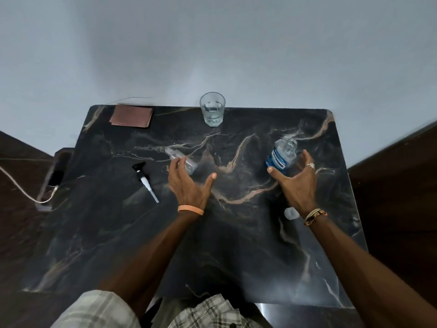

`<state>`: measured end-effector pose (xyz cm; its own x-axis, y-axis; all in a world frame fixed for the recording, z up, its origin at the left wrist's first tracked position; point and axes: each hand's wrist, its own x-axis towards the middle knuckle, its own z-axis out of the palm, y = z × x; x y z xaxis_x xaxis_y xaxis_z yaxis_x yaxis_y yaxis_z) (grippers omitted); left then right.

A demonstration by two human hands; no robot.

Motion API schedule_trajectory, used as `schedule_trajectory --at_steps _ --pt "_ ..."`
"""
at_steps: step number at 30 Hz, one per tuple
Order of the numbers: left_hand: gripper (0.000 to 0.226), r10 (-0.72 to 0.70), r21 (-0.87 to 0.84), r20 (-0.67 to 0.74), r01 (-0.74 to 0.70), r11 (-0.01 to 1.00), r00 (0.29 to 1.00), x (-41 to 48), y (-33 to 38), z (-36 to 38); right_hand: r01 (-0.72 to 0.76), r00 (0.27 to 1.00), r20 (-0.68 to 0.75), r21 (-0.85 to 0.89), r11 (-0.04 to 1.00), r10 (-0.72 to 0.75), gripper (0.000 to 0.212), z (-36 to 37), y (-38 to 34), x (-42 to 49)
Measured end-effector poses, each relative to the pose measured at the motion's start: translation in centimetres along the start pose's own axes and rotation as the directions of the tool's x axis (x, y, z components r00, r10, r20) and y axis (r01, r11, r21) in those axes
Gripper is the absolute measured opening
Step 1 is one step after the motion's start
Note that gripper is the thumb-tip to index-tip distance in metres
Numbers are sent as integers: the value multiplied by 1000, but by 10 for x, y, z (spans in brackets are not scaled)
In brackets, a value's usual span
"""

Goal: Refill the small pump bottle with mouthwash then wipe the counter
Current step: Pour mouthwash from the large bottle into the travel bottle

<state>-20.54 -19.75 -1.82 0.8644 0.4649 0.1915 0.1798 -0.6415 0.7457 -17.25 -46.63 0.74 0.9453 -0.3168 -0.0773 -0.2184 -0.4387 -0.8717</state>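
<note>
Head view: dark veined counter point(236, 245), grey wall point(212, 43); left hand point(189, 185), right hand point(298, 183), fingers point(307, 157) spread.

We read LISTERINE in white letters on the blue label of the mouthwash bottle point(278, 161). The bracelet point(315, 215) on one wrist has lettering, too blurred to read.

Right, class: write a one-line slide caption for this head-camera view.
Left hand reaches for the small bottle, right hand for the uncapped mouthwash bottle; pump lies aside.

Water glass point(212, 109) by the wall point(212, 43); phone point(56, 177) and white cable point(21, 189) at left.
</note>
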Motion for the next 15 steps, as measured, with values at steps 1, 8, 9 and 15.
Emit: schedule_trajectory --at_steps 1,8,9,15 --pt "90 12 15 2 -12 1000 1000 2 -3 0 1 1000 5 7 1000 -1 112 4 -1 1" --pt "90 -109 156 -50 115 981 993 42 -33 -5 16 1000 13 76 997 -17 92 22 -6 7" --pt "86 -145 174 -30 148 974 989 51 -38 -5 4 1000 -3 80 997 -4 87 23 -5 8" --pt "21 -385 2 -10 386 923 923 89 -58 -7 -21 997 -76 -1 1000 21 36 20 3 7"
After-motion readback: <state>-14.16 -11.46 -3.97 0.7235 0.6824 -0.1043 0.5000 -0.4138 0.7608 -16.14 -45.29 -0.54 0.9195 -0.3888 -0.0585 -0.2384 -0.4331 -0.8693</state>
